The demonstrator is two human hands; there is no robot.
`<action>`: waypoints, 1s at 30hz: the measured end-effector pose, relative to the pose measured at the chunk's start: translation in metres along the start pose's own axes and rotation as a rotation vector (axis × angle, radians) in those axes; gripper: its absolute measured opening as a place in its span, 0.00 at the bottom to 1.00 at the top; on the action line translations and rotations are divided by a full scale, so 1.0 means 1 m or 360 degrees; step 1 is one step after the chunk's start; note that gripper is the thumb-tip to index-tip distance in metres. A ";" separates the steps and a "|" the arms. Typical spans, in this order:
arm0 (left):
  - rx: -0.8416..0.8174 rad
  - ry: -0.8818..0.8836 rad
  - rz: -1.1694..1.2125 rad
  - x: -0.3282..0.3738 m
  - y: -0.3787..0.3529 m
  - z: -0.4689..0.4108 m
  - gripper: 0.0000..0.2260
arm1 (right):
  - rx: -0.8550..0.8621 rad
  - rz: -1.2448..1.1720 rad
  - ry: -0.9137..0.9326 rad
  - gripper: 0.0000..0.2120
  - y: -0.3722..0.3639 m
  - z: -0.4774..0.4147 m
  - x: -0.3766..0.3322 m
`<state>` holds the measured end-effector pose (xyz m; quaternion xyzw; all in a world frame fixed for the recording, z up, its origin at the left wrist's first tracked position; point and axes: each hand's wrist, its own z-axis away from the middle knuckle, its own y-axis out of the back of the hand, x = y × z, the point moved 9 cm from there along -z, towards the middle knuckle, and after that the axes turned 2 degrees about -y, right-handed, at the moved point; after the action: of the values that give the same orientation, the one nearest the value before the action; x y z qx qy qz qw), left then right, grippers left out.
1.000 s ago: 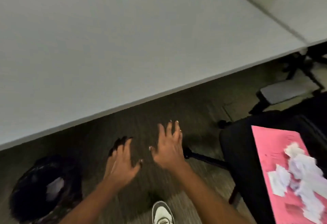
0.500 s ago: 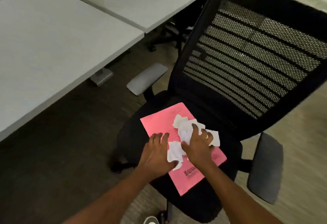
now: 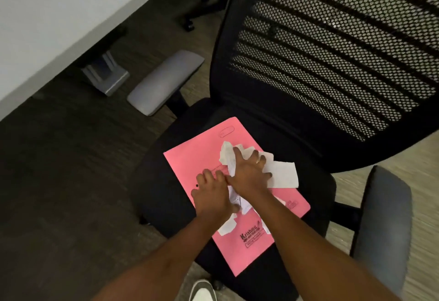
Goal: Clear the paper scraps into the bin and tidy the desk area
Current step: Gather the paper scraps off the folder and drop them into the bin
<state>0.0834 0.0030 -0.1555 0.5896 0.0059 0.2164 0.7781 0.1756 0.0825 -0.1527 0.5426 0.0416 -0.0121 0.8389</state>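
Note:
A pink folder [image 3: 197, 158] lies on the black seat of an office chair [image 3: 308, 196]. White torn paper scraps [image 3: 281, 174] are heaped on the folder. My right hand [image 3: 248, 173] presses down on the heap with fingers spread and curling over the scraps. My left hand [image 3: 212, 193] lies beside it, cupped against the left side of the heap, with scraps showing under its palm and a loose piece [image 3: 226, 227] by the wrist. The bin is out of view.
The chair's mesh backrest [image 3: 332, 46] rises behind the seat, with grey armrests at the left [image 3: 164, 82] and right [image 3: 382, 224]. A white desk [image 3: 52, 18] stands at upper left with its metal foot [image 3: 107, 75] on the dark carpet. My shoe [image 3: 202, 291] shows at the bottom.
The view swung from the desk and the bin on the floor to the chair. Both hands came down onto the scraps on the pink folder and drew them closer together.

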 end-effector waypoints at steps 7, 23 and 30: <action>-0.0076 -0.0008 0.0366 0.005 0.001 -0.003 0.15 | 0.0175 0.0158 0.0179 0.33 0.006 0.002 -0.005; 0.0288 0.0265 0.1563 -0.028 0.081 0.022 0.12 | 0.0516 -0.0205 0.0198 0.30 0.120 0.066 -0.014; 0.0682 0.0498 0.1900 -0.095 0.153 0.070 0.14 | 0.0781 -0.0410 0.0447 0.29 0.184 0.150 -0.078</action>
<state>-0.0350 -0.0614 -0.0169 0.5951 -0.1665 0.6886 0.3794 0.1183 0.0199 0.0820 0.7155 0.2214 -0.0529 0.6605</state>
